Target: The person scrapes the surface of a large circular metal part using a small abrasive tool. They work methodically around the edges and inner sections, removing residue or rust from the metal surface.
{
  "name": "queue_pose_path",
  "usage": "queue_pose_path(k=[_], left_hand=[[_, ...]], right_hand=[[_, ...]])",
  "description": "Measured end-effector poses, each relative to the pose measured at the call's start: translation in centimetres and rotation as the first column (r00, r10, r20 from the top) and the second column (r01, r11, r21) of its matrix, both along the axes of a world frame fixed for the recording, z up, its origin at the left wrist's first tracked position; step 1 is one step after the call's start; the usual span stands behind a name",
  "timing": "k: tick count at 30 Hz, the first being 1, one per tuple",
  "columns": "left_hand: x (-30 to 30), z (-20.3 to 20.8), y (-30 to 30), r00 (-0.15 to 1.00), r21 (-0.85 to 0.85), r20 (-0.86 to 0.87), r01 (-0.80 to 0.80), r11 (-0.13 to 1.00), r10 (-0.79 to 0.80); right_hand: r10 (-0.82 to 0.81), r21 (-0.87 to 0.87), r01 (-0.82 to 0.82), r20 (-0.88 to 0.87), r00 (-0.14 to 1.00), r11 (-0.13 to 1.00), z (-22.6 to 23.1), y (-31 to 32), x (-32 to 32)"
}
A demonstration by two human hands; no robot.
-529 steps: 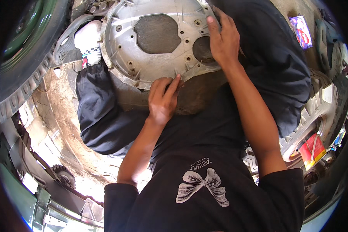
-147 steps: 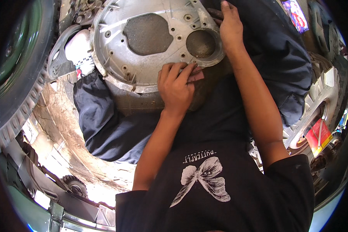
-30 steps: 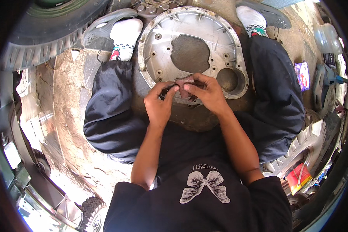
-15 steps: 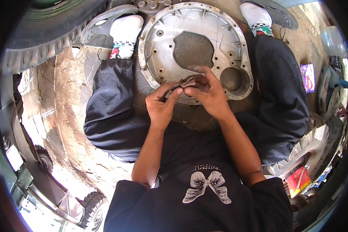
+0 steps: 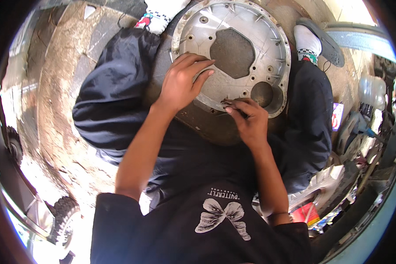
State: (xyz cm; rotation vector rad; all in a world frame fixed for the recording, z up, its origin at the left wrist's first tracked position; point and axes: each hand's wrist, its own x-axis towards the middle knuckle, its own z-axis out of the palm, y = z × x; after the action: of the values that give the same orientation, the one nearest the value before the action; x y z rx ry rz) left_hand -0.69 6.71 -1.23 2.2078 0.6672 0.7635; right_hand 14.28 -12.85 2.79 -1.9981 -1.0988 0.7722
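Between my legs lies a round grey metal bell housing (image 5: 224, 88), with a large opening in its middle and a smaller round recess at its near right. My left hand (image 5: 180, 83) is over its left rim, fingers loosely bent and thumb apart, holding nothing that I can see. Whether its fingertips touch the metal I cannot tell. At the near rim, my right hand (image 5: 252, 119) pinches a small dark folded scrap (image 5: 226, 104) between thumb and fingers. The scrap's material is too small to make out, and part of it is hidden by the fingers.
My bent legs in dark trousers (image 5: 112, 92) flank the housing. On the right are a purple packet (image 5: 337, 116), a blue-grey tool (image 5: 356, 127), a clear plastic bottle (image 5: 372, 92) and a red container (image 5: 306, 214). A knobby tyre (image 5: 66, 226) stands at the lower left.
My hands have parted. The left let go of the scrap and moved up and left over the housing; the right keeps the scrap, now lower at the near rim. The whole view has shifted.
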Motion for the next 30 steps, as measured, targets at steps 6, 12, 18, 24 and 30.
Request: queue_pose_path(k=[6,12,18,24,30], left_hand=[[1.0,-2.1,-0.6,0.999,-0.009,-0.029,-0.043,0.999,0.043],[1.5,-2.4,-0.9,0.993,-0.002,-0.022,-0.114,0.993,0.114],[1.2,-2.4,-0.6,0.99,-0.05,-0.012,-0.139,0.989,0.139],[1.3,-2.5,-0.6,0.99,-0.057,0.015,-0.138,0.989,0.139],[1.0,-2.3,-0.7,0.989,-0.029,0.044,-0.142,0.989,0.143]], right_hand=[[0.151,0.081,-0.192,0.363,0.92,0.978,-1.4,-1.0,-0.5],[0.15,0.087,-0.19,0.343,0.927,0.978,-1.8,-0.9,-0.7],[0.112,0.135,-0.151,0.258,0.96,0.979,-1.8,-0.8,-0.8],[0.139,0.148,-0.189,0.299,0.944,0.971,-2.3,1.3,-1.8],[0.163,0.132,-0.216,0.327,0.931,0.967,-2.0,0.7,-1.4]])
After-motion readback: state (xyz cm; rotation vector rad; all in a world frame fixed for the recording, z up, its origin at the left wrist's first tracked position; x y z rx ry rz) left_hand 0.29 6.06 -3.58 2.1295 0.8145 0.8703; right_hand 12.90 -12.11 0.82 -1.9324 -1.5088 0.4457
